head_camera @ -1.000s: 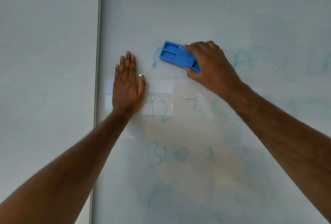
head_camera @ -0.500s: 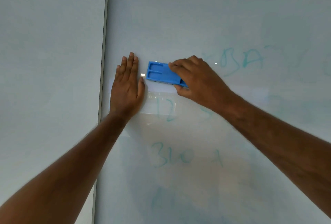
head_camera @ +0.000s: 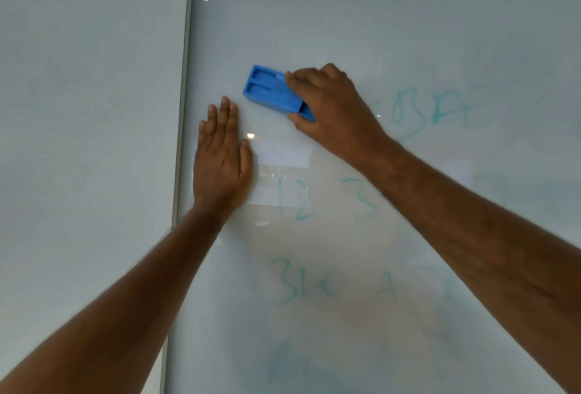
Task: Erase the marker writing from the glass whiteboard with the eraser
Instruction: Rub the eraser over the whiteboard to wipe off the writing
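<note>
just above the middle of the frame we've got the right hand (head_camera: pixel 330 107) gripping the blue eraser (head_camera: pixel 273 91), fingers curled over its top edge and thumb tucked under the lower edge, so it's holding it by the right end. the eraser sits flat against the glass whiteboard (head_camera: pixel 361 35), tilted so its free end points to the upper left, and we can see two rectangular recesses in its back. down and left of it, just beside but not touching, the left hand (head_camera: pixel 221 157) lies flat on the glass with fingers straight and together, pointing up, thumb out to the right, holding nothing. it's close to the board's left edge, where a thin metal strip (head_camera: pixel 184 94) runs top to bottom. left of that is a plain pale wall panel (head_camera: pixel 88 110). the faint teal marker writing (head_camera: pixel 421 113) is right of the eraser hand, with more smudgy digits (head_camera: pixel 297 201) below the hands and another row (head_camera: pixel 301 283) lower in the frame. the stuff at the bottom is too blurred for us to read.
</note>
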`<move>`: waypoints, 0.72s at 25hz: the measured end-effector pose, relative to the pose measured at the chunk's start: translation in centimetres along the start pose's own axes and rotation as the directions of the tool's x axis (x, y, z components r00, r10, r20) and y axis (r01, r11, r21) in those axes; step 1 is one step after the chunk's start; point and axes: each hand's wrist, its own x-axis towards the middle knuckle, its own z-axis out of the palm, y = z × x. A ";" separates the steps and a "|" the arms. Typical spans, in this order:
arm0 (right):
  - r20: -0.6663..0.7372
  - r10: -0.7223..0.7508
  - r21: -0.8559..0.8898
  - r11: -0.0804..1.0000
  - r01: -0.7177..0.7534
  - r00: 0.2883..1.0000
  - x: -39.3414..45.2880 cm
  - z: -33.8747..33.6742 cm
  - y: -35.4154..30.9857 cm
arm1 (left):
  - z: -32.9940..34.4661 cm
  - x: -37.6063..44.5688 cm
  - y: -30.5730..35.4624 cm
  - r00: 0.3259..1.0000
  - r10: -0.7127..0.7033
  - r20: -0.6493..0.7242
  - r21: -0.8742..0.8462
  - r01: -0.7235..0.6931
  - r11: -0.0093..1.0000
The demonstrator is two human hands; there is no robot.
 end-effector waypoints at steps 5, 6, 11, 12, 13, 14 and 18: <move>0.021 -0.187 -0.059 0.981 0.188 0.982 -5.4 0.5 -0.3 | 0.0 0.0 -0.2 1.000 0.002 -0.005 -0.020 -0.002 1.000; 0.019 -0.220 -0.085 0.972 0.220 0.975 -6.6 0.4 0.2 | 0.0 -0.1 -0.1 1.000 0.001 -0.006 -0.021 -0.001 1.000; -0.027 -0.179 -0.142 0.974 0.174 0.983 -7.2 -1.6 4.4 | -0.1 -0.1 0.1 1.000 -0.001 -0.013 -0.018 0.001 1.000; -0.037 -0.131 -0.138 0.982 0.125 0.991 -6.3 -2.0 4.9 | -0.1 -0.1 0.1 1.000 -0.001 -0.012 -0.018 0.001 1.000; -0.046 -0.087 -0.130 0.988 0.080 0.995 -5.2 -2.1 5.2 | -0.1 0.0 0.1 1.000 -0.003 -0.010 -0.017 0.003 1.000; -0.049 -0.049 -0.115 0.992 0.043 0.998 -4.1 -2.1 5.2 | -0.2 0.0 0.1 1.000 -0.008 -0.007 -0.014 0.008 1.000; -0.038 0.008 -0.048 0.999 -0.010 0.999 -1.1 -0.5 2.1 | -0.2 0.0 0.1 1.000 -0.011 0.001 -0.021 0.011 1.000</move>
